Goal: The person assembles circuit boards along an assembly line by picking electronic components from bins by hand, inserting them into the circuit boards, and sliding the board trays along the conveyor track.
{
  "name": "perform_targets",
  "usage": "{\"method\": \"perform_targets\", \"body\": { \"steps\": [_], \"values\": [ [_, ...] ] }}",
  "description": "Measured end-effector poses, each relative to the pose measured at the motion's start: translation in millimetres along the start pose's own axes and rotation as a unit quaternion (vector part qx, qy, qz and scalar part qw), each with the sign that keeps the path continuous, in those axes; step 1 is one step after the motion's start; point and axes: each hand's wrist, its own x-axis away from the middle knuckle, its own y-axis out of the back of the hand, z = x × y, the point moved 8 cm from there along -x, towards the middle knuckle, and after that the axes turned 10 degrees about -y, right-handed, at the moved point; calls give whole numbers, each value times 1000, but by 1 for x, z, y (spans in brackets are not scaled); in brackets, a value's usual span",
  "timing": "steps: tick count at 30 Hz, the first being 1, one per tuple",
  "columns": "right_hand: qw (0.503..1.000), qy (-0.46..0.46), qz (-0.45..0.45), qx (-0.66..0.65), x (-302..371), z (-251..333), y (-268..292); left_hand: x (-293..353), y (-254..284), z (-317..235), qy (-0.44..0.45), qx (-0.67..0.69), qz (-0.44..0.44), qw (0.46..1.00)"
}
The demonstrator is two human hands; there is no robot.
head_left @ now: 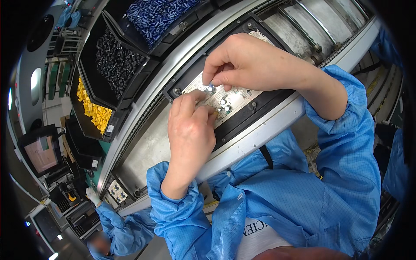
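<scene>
A pale circuit board (237, 99) lies in a black carrier frame (242, 125) on the conveyor in front of me. Thumb and forefinger of my right hand (247, 65) pinch a small blue capacitor (211, 88) with a silvery top, at the board's surface. My left hand (189, 125) rests over the board's left part, its fingers bent and closed beside that capacitor. Whatever may be between the left fingertips is hidden. Several small round capacitors (223, 102) stand upright on the board just right of my left fingers.
Beyond the conveyor rail (134, 102), black bins hold blue capacitors (151, 19), black parts (115, 60) and yellow box-shaped parts (93, 110). Farther left are a screen (41, 154), another carrier with a board (117, 192), and a co-worker's gloved hand (92, 196).
</scene>
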Motion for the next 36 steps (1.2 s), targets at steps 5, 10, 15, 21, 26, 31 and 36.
{"method": "perform_targets", "body": {
  "steps": [5, 10, 15, 21, 26, 31, 36],
  "values": [
    [999, 24, -15, 23, 2, 0, 3, -2, -2, -1, 8, 15, 6, 1000],
    [998, 31, -22, 41, 5, 2, 6, -2, -6, -4, 7, 3, 1, 1000],
    [1000, -9, -19, -17, 3, -6, 4, 1, -8, -5, 3, -29, -8, 1000],
    [998, 3, -39, 59, 25, -13, 3, 5, -6, -6, -26, -1, -16, 1000],
    [978, 15, -88, 189, 41, -22, -10, 17, 13, 3, -12, 29, -88, 996],
    [965, 9, -103, 240, 42, -25, -19, 36, 16, 12, -5, 48, -107, 993],
    [953, -6, -119, 277, 44, -21, -19, 53, 7, 13, -12, 89, -70, 993]
  ]
}}
